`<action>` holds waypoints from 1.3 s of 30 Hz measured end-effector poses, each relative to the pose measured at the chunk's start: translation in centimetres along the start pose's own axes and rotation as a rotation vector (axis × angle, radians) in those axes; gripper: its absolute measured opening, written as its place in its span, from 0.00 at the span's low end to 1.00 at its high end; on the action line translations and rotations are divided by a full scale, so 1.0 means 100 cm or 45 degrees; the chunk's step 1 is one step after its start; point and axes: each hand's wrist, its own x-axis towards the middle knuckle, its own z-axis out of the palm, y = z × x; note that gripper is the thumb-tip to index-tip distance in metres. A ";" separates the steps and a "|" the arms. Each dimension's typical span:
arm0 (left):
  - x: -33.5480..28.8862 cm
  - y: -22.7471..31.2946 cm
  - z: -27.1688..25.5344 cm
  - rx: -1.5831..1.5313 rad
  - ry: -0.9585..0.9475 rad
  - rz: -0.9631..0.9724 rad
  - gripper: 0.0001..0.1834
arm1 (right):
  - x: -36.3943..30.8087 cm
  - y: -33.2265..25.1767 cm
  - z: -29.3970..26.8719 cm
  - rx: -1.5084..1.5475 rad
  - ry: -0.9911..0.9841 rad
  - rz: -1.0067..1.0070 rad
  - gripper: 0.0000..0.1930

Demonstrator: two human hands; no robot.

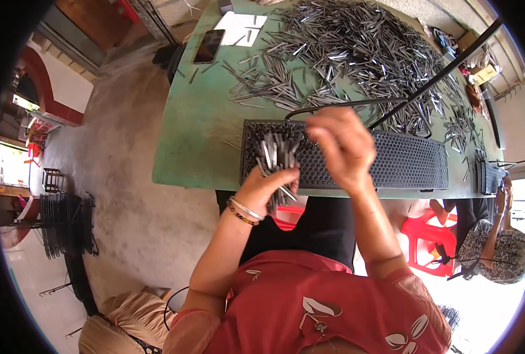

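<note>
My left hand is wrapped round a bundle of thin grey metal-looking strips, which fan out above the fingers. The bundle is over the left end of a long black tray with a honeycomb of small holes. That end of the tray looks filled with dark pieces standing in the holes. Above the tray's middle, my right hand has its fingers curled together, slightly blurred. Whatever may be between those fingertips is hidden or too small to make out.
A big heap of the same strips covers the far part of the green table. A phone and white paper lie far left. A black rod crosses above the heap. Another person sits at right, near a red stool.
</note>
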 end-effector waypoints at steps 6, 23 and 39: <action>-0.004 -0.049 0.032 -0.223 -0.206 -0.299 0.11 | -0.020 0.035 -0.032 0.194 0.144 0.599 0.07; 0.011 -0.082 0.027 -0.147 -0.194 -0.487 0.15 | -0.048 0.064 -0.016 -0.166 0.011 0.453 0.07; 0.007 -0.088 0.029 -0.196 -0.150 -0.479 0.16 | -0.061 0.070 -0.009 -0.311 -0.257 0.300 0.09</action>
